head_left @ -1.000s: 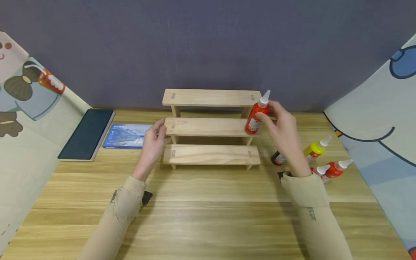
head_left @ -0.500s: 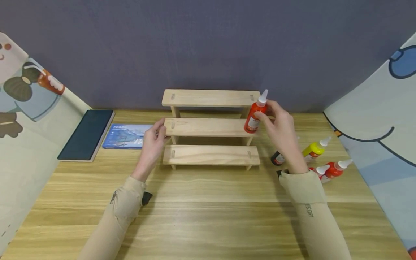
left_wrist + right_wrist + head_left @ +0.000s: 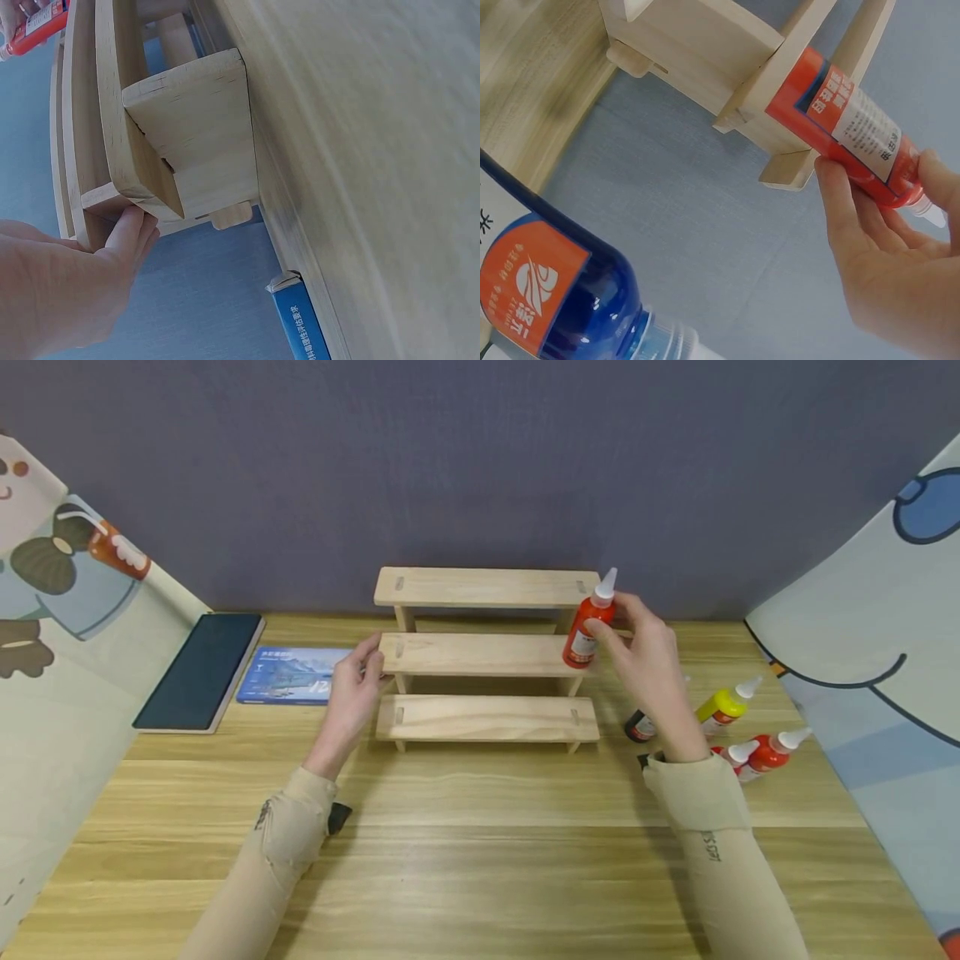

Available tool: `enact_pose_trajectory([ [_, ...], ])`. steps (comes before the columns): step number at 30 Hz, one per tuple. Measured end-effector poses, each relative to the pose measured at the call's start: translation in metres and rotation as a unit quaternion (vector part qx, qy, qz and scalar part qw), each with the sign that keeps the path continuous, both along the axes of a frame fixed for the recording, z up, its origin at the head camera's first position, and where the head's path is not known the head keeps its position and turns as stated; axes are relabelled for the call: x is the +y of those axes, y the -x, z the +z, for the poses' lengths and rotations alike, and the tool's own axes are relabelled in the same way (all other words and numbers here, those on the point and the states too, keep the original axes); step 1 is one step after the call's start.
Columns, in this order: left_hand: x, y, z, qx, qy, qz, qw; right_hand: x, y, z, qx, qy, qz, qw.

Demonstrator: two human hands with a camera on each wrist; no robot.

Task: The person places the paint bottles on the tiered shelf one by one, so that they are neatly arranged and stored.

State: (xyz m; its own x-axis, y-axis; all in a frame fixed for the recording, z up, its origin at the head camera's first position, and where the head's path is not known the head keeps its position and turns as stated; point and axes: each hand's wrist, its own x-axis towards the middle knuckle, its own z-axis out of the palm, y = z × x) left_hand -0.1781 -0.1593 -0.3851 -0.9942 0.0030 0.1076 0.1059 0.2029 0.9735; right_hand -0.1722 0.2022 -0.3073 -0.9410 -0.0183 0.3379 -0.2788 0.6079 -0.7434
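Note:
A three-tier wooden display shelf [image 3: 487, 718] stands against the back wall. My left hand [image 3: 354, 689] holds the left end of its middle tier; in the left wrist view the fingers [image 3: 131, 232] lie against the wood at that end. My right hand [image 3: 647, 647] grips a red paint bottle [image 3: 583, 639] with a white pointed nozzle, thumb on the near side. The bottle is upright with a slight lean, its base at the right end of the middle tier. In the right wrist view the red bottle [image 3: 840, 120] overlaps the tier's edge.
Right of the shelf are a dark blue bottle [image 3: 640, 727], a yellow bottle [image 3: 720, 708] and two red bottles [image 3: 767, 756], partly behind my right forearm. To the left lie a blue box [image 3: 288, 677] and a dark flat tablet-like slab [image 3: 198, 672]. Printed panels flank the table.
The red bottle and right hand have shifted very slightly left over the middle tier. My left hand stays at the shelf's end.

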Motion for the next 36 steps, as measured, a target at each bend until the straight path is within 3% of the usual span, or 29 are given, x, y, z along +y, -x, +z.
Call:
enact_pose_trajectory([
  [16,0.000,-0.001,-0.001,-0.010,-0.003,0.000,0.9999,0.007,-0.009,0.003,0.037,0.012,-0.010,0.9992],
  [36,-0.001,-0.001,0.000,-0.012,-0.003,-0.001,0.9999,0.049,-0.068,0.015,0.065,-0.001,-0.042,0.9970],
])
